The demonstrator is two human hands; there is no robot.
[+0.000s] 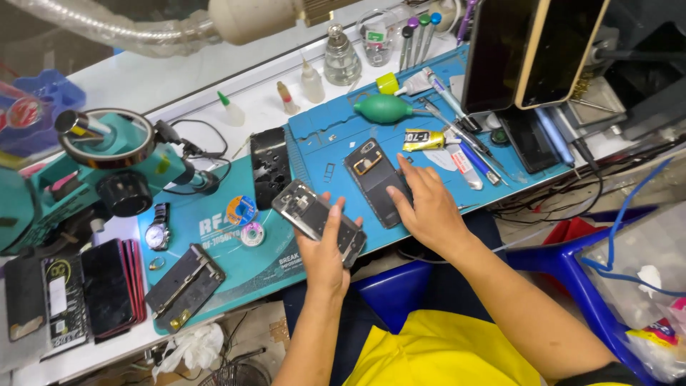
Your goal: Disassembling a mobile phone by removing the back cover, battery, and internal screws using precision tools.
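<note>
- The left hand holds an opened phone just above the blue mat. The fingers wrap around its edges, and the inside parts face up.
- The right hand lies flat with its fingers spread on the dark back cover, which sits on the mat just beside the opened phone. The fingertips press on the lower part of the cover.
- How far along: the phone is already in two pieces, the body in one hand and the cover on the surface. The two pieces are not put together. I cannot tell if any small parts inside are out or in.
- A yellow glue tube lies near the cover, and a green air bulb sits farther back.
- Thin tools lie in a bunch to the right of the glue tube.
- On the left stands a teal microscope. A wristwatch lies near it.
- Small bottles stand in a row at the back of the surface.
- More phones are stacked at the far left.
</note>
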